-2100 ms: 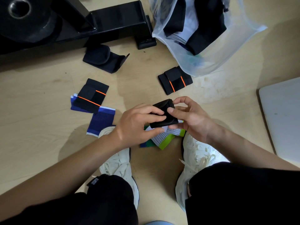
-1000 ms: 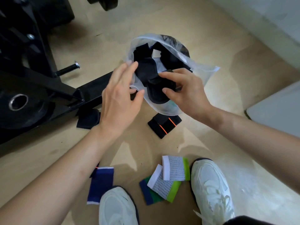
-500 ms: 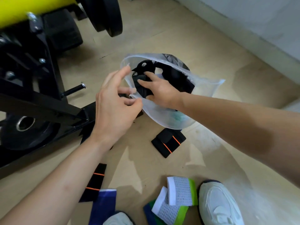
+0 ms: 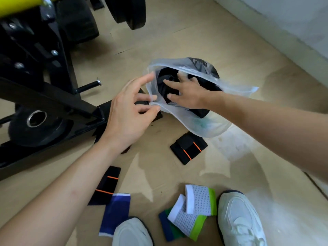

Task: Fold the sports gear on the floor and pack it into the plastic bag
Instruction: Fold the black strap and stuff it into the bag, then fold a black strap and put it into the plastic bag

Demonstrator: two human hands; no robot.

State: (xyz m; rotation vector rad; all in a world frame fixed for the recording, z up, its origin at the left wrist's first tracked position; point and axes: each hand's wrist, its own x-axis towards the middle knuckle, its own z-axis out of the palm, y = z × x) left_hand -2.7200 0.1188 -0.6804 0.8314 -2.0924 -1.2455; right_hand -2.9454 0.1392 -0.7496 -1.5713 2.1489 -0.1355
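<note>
Pale wooden floor [image 4: 230, 41] beside a black weight rack [image 4: 44, 96] is strewn with gear, and the plastic bag [image 4: 209, 125] lies on it with its mouth toward the person. Their left hand [image 4: 127, 114] pinches the bag's near rim between thumb and fingertips, holding the mouth open. The right hand [image 4: 188, 93] is inside, fingers spread flat on the folded black pad [image 4: 165, 80]. To do this well, I'd keep the rim lifted and taut and press the pad down flat so the fold doesn't spring open. Then I'd draw the right hand out straight so nothing comes with it. Half a second ago that hand was only at the mouth, fingers round the pad; now it has gone deeper and opened. Two seconds back both hands were folding the pad near the shoes. An orange-striped wrap [image 4: 189, 147], a blue wristband [image 4: 115, 213] and mesh bands [image 4: 198, 201] wait on the floor.
</note>
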